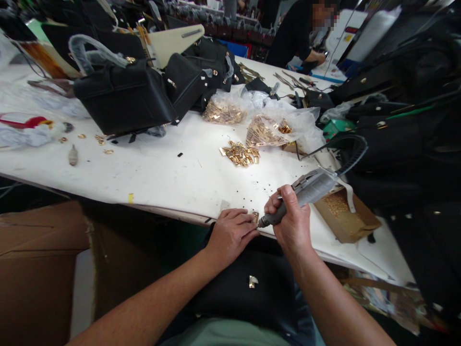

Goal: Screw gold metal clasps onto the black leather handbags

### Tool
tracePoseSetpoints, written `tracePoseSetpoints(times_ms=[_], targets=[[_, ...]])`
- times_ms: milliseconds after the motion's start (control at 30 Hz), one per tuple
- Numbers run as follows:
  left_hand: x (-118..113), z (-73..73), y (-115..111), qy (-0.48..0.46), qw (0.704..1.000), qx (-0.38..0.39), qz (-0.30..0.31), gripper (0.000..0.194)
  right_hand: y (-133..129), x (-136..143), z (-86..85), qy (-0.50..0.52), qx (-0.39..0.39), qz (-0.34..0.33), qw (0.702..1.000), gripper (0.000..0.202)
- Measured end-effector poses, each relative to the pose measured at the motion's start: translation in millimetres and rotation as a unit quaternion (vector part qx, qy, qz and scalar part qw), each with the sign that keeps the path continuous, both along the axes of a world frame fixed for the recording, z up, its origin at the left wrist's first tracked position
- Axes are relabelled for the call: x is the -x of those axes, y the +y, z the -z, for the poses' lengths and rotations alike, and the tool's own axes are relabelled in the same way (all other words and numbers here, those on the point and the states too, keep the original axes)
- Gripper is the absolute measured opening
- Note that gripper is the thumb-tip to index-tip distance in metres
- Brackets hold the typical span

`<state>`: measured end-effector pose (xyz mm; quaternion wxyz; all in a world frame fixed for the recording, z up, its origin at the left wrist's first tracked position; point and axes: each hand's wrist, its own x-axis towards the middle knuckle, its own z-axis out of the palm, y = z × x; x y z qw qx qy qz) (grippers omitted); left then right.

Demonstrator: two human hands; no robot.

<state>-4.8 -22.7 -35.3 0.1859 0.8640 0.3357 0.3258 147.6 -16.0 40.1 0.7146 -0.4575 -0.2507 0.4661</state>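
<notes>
My right hand [293, 221] is wrapped around a grey corded electric screwdriver [311, 186], its tip pointing down and left. That tip meets a small gold metal plate [255, 216] at the table's front edge. My left hand [230, 234] pinches this plate from the left, fingers close together; what lies under the fingertips is hidden. On my lap rests a black leather bag [230, 288] with a gold clasp [252, 282]. Farther in on the table is a pile of gold hardware pieces [240, 154].
Plastic bags of gold parts [266, 130] stand behind the pile. A cardboard box [347, 216] of small screws sits at right. Black handbags [124, 98] line the back left. A person [293, 33] works across the table. A large carton [39, 269] is at lower left.
</notes>
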Motion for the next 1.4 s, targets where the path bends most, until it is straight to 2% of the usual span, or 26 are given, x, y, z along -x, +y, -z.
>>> tracePoseSetpoints(times_ms=[533,867,1400], targets=[[-0.9,2.0,0.0,0.001,1.0,0.01,-0.006,0.016,0.0,-2.8,-2.6,0.003,0.003,0.009,1.0,0.037],[-1.5,3.5,-0.6,-0.003,1.0,0.006,-0.008,0.02,-2.6,-2.1,5.1,0.004,-0.001,0.005,1.0,0.033],[-2.7,1.5,-0.2,0.003,1.0,0.006,-0.014,0.018,-3.9,0.2,3.7,0.011,0.014,0.012,1.0,0.037]])
